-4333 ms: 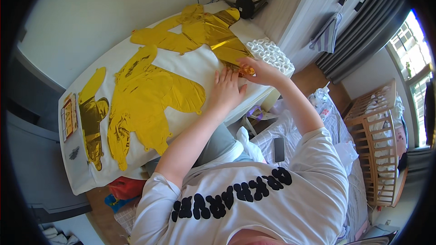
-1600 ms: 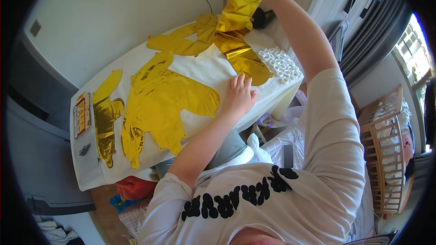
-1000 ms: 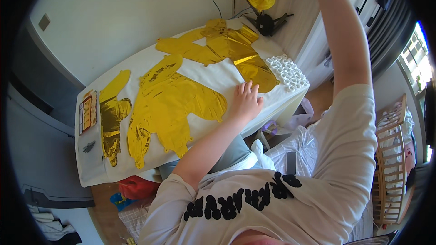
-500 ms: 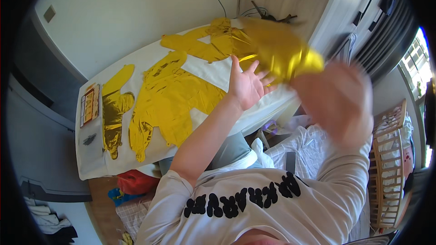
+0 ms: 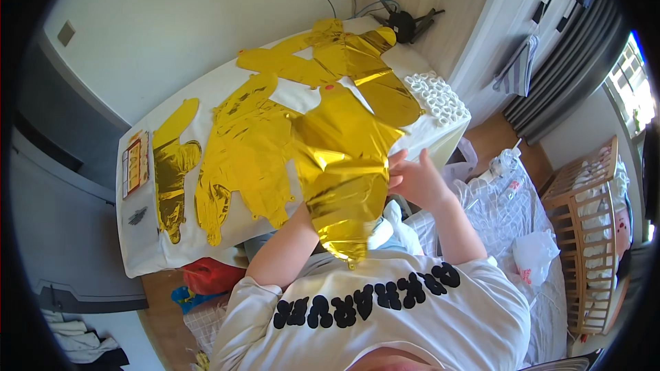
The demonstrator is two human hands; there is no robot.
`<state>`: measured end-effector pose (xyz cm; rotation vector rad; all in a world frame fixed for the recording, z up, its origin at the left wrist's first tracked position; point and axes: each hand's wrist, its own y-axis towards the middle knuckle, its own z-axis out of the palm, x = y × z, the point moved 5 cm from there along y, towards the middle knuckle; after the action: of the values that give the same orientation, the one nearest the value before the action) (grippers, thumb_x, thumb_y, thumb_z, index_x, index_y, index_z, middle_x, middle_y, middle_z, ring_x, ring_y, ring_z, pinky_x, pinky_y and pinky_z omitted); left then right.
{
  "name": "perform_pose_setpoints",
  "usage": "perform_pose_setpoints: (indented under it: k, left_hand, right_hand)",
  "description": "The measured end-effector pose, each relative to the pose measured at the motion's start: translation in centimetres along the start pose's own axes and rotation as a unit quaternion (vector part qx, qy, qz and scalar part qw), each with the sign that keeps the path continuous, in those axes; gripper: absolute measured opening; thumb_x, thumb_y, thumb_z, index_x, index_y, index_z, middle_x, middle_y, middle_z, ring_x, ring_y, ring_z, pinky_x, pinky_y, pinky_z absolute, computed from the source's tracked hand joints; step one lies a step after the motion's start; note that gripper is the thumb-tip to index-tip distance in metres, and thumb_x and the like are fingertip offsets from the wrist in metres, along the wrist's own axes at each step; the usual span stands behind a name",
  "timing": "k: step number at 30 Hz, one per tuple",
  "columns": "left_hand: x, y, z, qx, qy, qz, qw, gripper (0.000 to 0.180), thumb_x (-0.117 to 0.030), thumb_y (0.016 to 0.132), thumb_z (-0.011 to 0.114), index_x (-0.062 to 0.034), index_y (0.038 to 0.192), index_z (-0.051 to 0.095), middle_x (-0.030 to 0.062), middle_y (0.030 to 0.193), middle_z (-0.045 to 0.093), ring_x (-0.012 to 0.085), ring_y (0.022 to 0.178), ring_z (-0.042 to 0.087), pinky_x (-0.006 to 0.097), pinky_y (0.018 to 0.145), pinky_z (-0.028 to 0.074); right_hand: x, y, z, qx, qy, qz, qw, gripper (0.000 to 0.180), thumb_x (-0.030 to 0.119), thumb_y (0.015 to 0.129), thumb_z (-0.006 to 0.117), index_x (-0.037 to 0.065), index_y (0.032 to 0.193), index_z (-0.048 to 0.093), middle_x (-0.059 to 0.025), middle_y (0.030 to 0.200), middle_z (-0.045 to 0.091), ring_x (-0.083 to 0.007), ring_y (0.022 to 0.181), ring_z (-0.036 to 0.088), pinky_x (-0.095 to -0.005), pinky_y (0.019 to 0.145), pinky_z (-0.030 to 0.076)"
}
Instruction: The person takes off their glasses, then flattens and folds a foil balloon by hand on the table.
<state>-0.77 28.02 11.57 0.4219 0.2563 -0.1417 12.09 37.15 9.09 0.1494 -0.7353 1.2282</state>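
The right hand (image 5: 419,182) pinched one gold foil balloon (image 5: 344,165) at its three o'clock edge, the left hand hidden beneath so its grip was unclear, while several foil shapes (image 5: 240,158) lay unhandled on the white table (image 5: 144,247).

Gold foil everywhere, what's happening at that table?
A person is holding one crumpled gold foil balloon up in front of their chest. The right hand grips its right edge; the left hand is hidden behind the foil. More flat gold foil balloons lie spread over the white table, beside a white tray.
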Motion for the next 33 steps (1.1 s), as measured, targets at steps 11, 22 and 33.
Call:
perform_pose_setpoints:
  k: [11, 22, 33]
  left_hand:
    - [-2.4, -5.8, 3.1, -0.124, 0.119, 0.117, 0.978, 0.072, -0.048, 0.108, 0.047, -0.0149, 0.168, 0.023, 0.0071, 0.174, 0.023, 0.0279, 0.159, 0.026, 0.056, 0.128, 0.024]
    - [-18.8, -16.6, 3.2, -0.377, 0.169, 0.41, 0.813, 0.084, -0.066, 0.103, 0.042, -0.0132, 0.166, 0.026, 0.0137, 0.174, 0.018, 0.0337, 0.161, 0.017, 0.049, 0.13, 0.011]
    - [-24.6, -23.3, 3.4, -0.481, 0.565, 0.111, 0.661, 0.065, -0.049, 0.106, 0.051, -0.0136, 0.16, 0.04, 0.0135, 0.171, 0.029, 0.0319, 0.161, 0.018, 0.048, 0.129, 0.007]
  right_hand:
    - [1.7, 6.4, 11.6, 0.158, -0.148, -0.02, 0.976, 0.032, 0.016, 0.098, 0.056, -0.002, 0.124, 0.061, -0.0148, 0.095, 0.074, -0.0277, 0.069, 0.073, -0.0387, 0.06, 0.058]
    - [1.5, 29.3, 16.5, 0.048, -0.313, -0.116, 0.941, 0.03, 0.005, 0.095, 0.069, -0.007, 0.115, 0.05, -0.0216, 0.104, 0.068, -0.0317, 0.09, 0.074, -0.042, 0.079, 0.064]
    - [-1.3, 28.8, 14.2, -0.025, -0.77, -0.333, 0.544, 0.041, 0.019, 0.088, 0.071, 0.005, 0.126, 0.064, -0.0208, 0.13, 0.063, -0.0384, 0.126, 0.059, -0.0463, 0.108, 0.049]
